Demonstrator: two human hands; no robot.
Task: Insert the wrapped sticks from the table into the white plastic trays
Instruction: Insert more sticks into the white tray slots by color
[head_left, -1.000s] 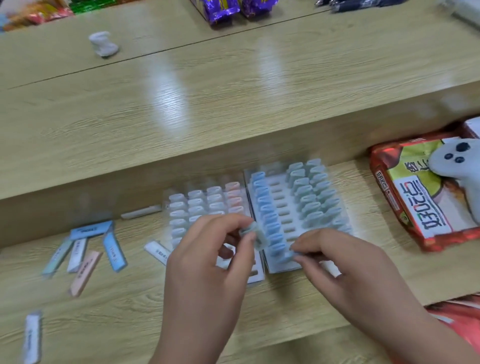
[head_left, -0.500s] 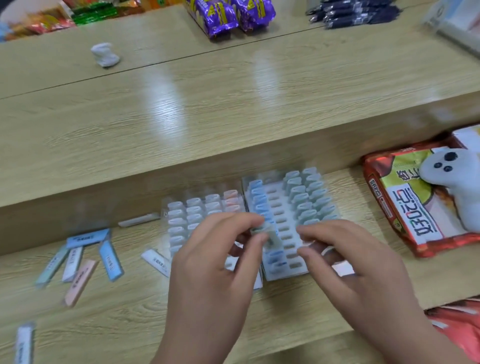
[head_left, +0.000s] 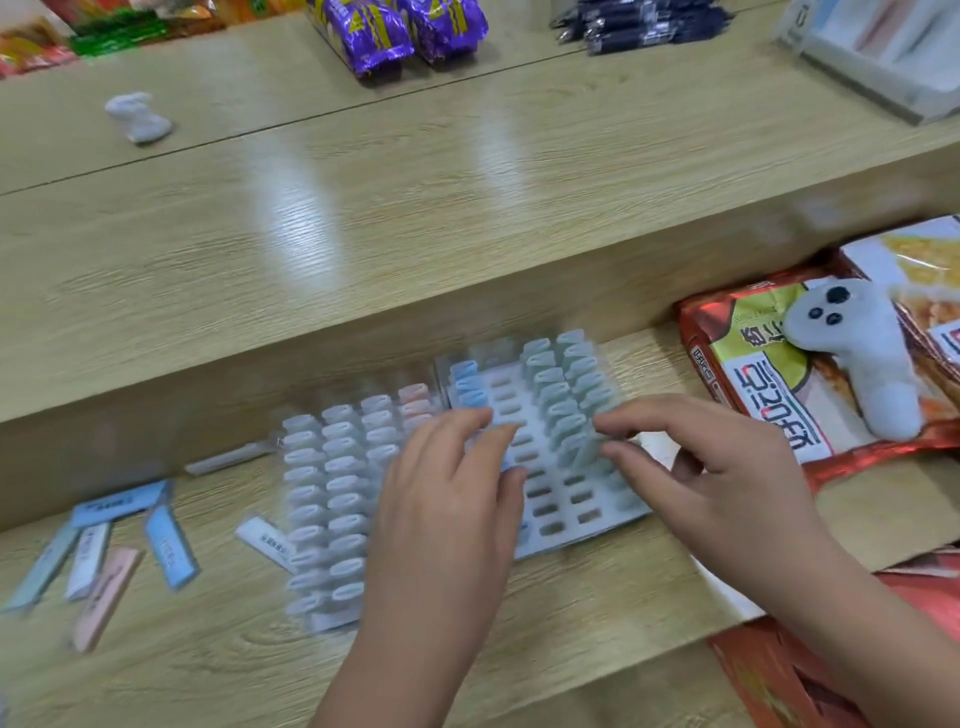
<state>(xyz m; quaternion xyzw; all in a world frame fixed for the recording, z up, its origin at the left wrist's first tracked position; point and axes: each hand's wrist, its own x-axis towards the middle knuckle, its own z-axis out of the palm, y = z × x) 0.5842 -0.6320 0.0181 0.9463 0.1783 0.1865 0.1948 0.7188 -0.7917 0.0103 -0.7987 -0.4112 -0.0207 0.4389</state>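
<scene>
Two white plastic trays lie side by side on the lower wooden shelf. The left tray (head_left: 332, 618) holds rows of pale blue and pink wrapped sticks. The right tray (head_left: 558, 538) holds a blue column and pale green columns, with empty slots between them. My left hand (head_left: 447, 525) pinches a blue wrapped stick (head_left: 502, 460) between thumb and forefinger at the right tray's blue column. My right hand (head_left: 722, 493) touches the pale green sticks (head_left: 582, 452) with its fingertips. Loose wrapped sticks (head_left: 117, 506) in blue, white and pink lie to the left.
A single white stick (head_left: 262, 540) lies beside the left tray, another (head_left: 228, 457) against the step. Red snack bags (head_left: 769, 374) with a white plush toy (head_left: 862, 353) sit to the right. Purple packets (head_left: 395, 31) and a crumpled white object (head_left: 137, 117) lie on the upper counter.
My left hand has carried the stick up along the blue column. My right hand has moved from the tray's near edge to the green sticks. The camera has tilted up slightly.
</scene>
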